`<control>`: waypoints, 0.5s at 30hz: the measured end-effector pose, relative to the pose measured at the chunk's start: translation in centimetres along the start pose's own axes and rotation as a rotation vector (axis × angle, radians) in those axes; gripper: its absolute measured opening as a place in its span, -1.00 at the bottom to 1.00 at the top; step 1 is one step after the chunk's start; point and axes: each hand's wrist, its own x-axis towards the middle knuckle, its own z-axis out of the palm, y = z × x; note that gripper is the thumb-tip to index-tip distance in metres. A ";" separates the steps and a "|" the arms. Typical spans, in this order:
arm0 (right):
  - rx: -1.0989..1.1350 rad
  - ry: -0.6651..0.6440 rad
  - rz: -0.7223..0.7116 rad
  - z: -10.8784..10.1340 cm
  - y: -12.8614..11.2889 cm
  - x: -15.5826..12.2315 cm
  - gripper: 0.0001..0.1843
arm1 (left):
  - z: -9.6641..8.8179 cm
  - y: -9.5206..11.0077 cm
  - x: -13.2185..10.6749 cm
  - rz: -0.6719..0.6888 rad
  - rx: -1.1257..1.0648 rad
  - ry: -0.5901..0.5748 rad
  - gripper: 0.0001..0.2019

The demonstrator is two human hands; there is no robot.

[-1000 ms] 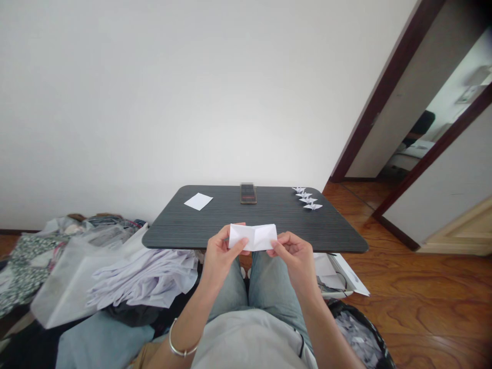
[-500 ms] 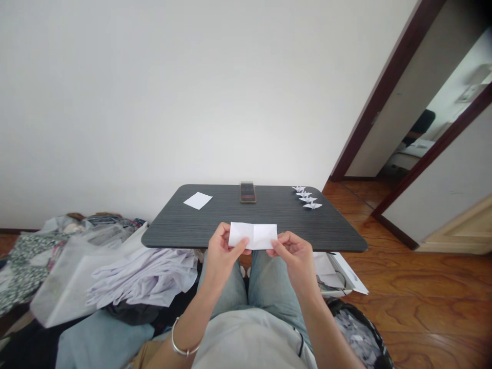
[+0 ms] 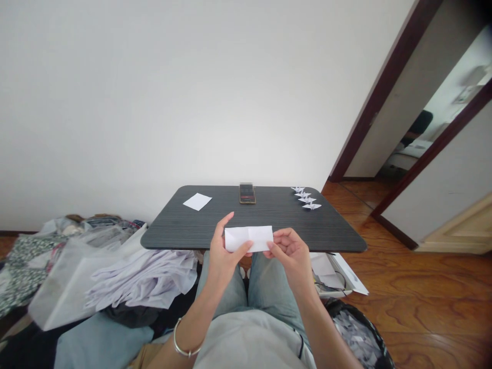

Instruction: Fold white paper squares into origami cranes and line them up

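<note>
Because the folded white paper rectangle point(image 3: 249, 239) is light, thin and only moderately stiff along its creases, it will bend or crush under heavy pressure and calls for fingertip force alone. Take hold at its two short ends, leaving the central crease free. Both hands are closed on it. The left hand point(image 3: 226, 251) grips the left end, with its thumb on the near face and its index finger raised behind the far edge. The right hand point(image 3: 291, 253) pinches the right end between thumb and fingers. The paper is held in the air above the person's lap, seen against the near part of the dark grey wood-grain tabletop point(image 3: 307, 228). Beyond it on that surface lie a dark rectangular smartphone point(image 3: 247, 193), a loose white paper square point(image 3: 197, 202) toward the left, and a row of small white origami cranes point(image 3: 306, 198) toward the right. A silver bangle point(image 3: 183, 344) encircles the left wrist.
</note>
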 end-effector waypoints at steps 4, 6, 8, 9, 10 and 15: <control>0.004 -0.030 0.046 0.0 0.0 0.2 -0.61 | 0.0 0.1 -0.1 0.010 0.017 0.014 -0.33; -0.019 -0.069 0.099 0.0 -0.1 0.2 -0.68 | 0.0 0.1 -0.1 0.015 0.028 0.018 -0.36; -0.038 -0.100 0.146 0.0 -0.1 0.2 -0.71 | 0.0 0.0 -0.1 0.011 0.040 0.025 -0.41; -0.041 -0.106 0.160 0.0 -0.2 0.2 -0.72 | 0.0 0.0 -0.1 0.005 0.045 0.028 -0.45; -0.041 -0.107 0.167 0.0 -0.2 0.2 -0.72 | 0.0 -0.1 0.0 -0.002 0.047 0.031 -0.48; -0.046 -0.098 0.154 0.1 -0.1 0.2 -0.72 | 0.1 -0.3 0.1 -0.012 0.033 0.050 -0.58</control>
